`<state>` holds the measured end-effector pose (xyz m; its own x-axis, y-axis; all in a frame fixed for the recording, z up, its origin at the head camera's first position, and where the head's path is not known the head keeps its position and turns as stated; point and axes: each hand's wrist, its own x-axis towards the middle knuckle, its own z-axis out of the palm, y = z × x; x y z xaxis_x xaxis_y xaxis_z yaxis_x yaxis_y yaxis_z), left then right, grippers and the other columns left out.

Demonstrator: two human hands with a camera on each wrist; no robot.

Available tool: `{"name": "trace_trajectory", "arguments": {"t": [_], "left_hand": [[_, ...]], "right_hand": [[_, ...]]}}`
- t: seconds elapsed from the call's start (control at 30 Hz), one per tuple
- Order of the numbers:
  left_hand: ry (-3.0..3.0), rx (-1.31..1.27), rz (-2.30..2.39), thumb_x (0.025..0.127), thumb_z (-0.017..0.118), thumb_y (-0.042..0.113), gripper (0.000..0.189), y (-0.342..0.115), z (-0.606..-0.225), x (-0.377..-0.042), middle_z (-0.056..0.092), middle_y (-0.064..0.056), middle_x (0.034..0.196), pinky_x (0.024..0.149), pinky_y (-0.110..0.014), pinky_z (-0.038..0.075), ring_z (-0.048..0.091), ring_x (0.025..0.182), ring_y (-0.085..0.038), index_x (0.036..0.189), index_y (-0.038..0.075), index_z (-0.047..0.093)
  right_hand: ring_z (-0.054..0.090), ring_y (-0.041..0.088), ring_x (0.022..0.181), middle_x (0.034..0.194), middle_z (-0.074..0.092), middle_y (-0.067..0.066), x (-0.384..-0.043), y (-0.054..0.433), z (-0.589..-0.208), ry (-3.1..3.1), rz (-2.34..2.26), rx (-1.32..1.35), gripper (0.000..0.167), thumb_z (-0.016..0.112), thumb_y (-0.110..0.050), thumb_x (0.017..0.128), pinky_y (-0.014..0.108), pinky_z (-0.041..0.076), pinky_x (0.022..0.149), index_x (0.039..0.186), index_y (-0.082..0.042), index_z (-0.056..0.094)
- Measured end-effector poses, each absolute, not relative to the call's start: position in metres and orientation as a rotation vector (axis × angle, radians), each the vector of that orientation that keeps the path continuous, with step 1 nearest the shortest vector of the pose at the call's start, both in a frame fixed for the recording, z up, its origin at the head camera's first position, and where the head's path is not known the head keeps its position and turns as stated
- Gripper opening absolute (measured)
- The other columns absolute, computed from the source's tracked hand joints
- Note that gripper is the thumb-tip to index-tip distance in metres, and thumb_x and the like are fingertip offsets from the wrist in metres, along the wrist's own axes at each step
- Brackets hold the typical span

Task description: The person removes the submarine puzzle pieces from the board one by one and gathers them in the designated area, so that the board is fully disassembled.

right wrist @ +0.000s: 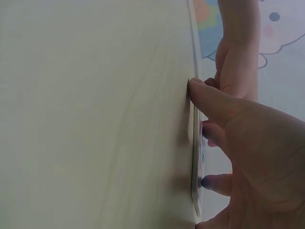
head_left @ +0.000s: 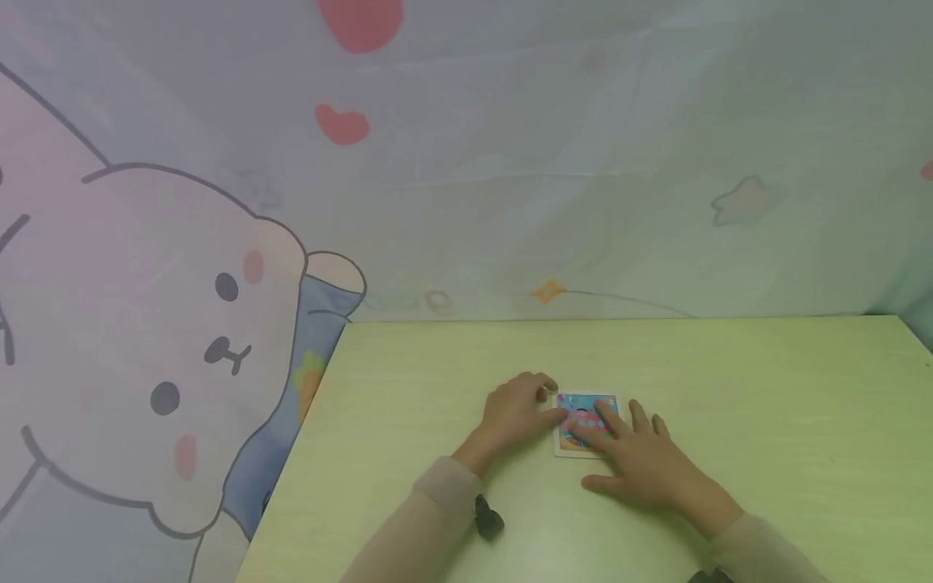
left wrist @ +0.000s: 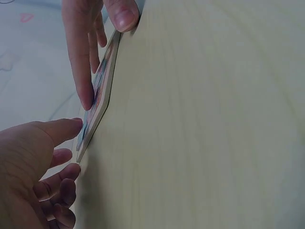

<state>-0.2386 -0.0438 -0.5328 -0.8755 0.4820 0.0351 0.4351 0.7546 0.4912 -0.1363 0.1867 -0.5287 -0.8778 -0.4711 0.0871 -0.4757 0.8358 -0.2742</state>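
A small square picture board [head_left: 586,449] with a pale border and a bright blue, pink and yellow picture lies flat on the table. My left hand [head_left: 513,414] is at its left edge, the thumb over the picture and the curled fingers at the far left corner. In the left wrist view, that corner of the board [left wrist: 97,114] sits between thumb and fingertips. My right hand [head_left: 649,461] reaches in from the right, fingers spread, with fingertips on the picture and the thumb near the front edge. Part of the picture is hidden beneath those fingers.
The pale yellow-green table [head_left: 802,421] extends around both hands. Behind it hangs a cloth backdrop [head_left: 510,219] with hearts, a star and a large cartoon bear. A dark strap piece [head_left: 488,520] shows at the left sleeve.
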Motion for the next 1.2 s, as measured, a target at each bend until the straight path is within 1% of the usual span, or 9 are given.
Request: {"name": "trace_trajectory", "arguments": {"t": [0.1,0.23,0.47,0.7,0.93,1.07,1.2], "left_hand": [[2.854,0.744,0.777,0.094,0.072,0.053,0.048,-0.042,-0.533,-0.238,0.066,0.008,0.108,0.077,-0.031,0.052,0.063,0.095,-0.011,0.129,0.020,0.068],[2.862,0.724,0.787,0.093,0.073,0.053,0.047,-0.038,-0.533,-0.237,0.065,0.007,0.108,0.076,-0.031,0.053,0.063,0.094,-0.011,0.126,0.020,0.069],[2.873,0.691,0.809,0.091,0.077,0.051,0.043,-0.036,-0.535,-0.238,0.064,0.008,0.104,0.073,-0.030,0.051,0.062,0.091,-0.010,0.121,0.021,0.072],[2.861,0.651,0.844,0.090,0.078,0.051,0.043,-0.034,-0.538,-0.239,0.063,0.011,0.102,0.076,-0.029,0.050,0.060,0.092,-0.008,0.119,0.020,0.073],[2.847,0.632,0.904,0.090,0.080,0.046,0.040,-0.033,-0.535,-0.237,0.063,0.010,0.101,0.076,-0.030,0.050,0.061,0.091,-0.009,0.118,0.019,0.073],[2.845,0.633,0.954,0.090,0.081,0.044,0.037,-0.032,-0.536,-0.235,0.066,0.012,0.101,0.079,-0.032,0.052,0.063,0.094,-0.010,0.116,0.020,0.072],[2.825,0.648,1.042,0.092,0.079,0.039,0.032,-0.031,-0.537,-0.233,0.071,0.013,0.099,0.085,-0.037,0.053,0.067,0.096,-0.012,0.115,0.019,0.072]], "right_hand": [[0.032,0.072,0.133,0.160,0.038,0.023,-0.137,0.186,-0.530,-2.986,0.443,0.773,0.074,0.067,-0.063,0.093,0.084,0.032,0.096,0.156,-0.027,0.049],[0.031,0.072,0.133,0.160,0.039,0.023,-0.137,0.186,-0.530,-2.981,0.438,0.775,0.072,0.068,-0.062,0.093,0.084,0.032,0.096,0.155,-0.029,0.051],[0.030,0.071,0.135,0.161,0.038,0.023,-0.136,0.185,-0.528,-2.991,0.451,0.765,0.071,0.069,-0.060,0.093,0.084,0.032,0.096,0.155,-0.030,0.051],[0.028,0.070,0.138,0.162,0.037,0.021,-0.136,0.184,-0.527,-3.018,0.454,0.742,0.071,0.069,-0.060,0.093,0.083,0.031,0.098,0.155,-0.032,0.051],[0.028,0.070,0.137,0.162,0.037,0.021,-0.136,0.185,-0.528,-3.025,0.453,0.733,0.071,0.068,-0.061,0.093,0.083,0.031,0.098,0.155,-0.033,0.050],[0.028,0.070,0.137,0.162,0.038,0.021,-0.135,0.185,-0.528,-3.023,0.466,0.738,0.071,0.068,-0.060,0.093,0.083,0.031,0.098,0.155,-0.032,0.050],[0.029,0.071,0.136,0.161,0.038,0.022,-0.135,0.185,-0.528,-3.021,0.474,0.740,0.071,0.068,-0.060,0.093,0.083,0.031,0.097,0.155,-0.031,0.051]]}}
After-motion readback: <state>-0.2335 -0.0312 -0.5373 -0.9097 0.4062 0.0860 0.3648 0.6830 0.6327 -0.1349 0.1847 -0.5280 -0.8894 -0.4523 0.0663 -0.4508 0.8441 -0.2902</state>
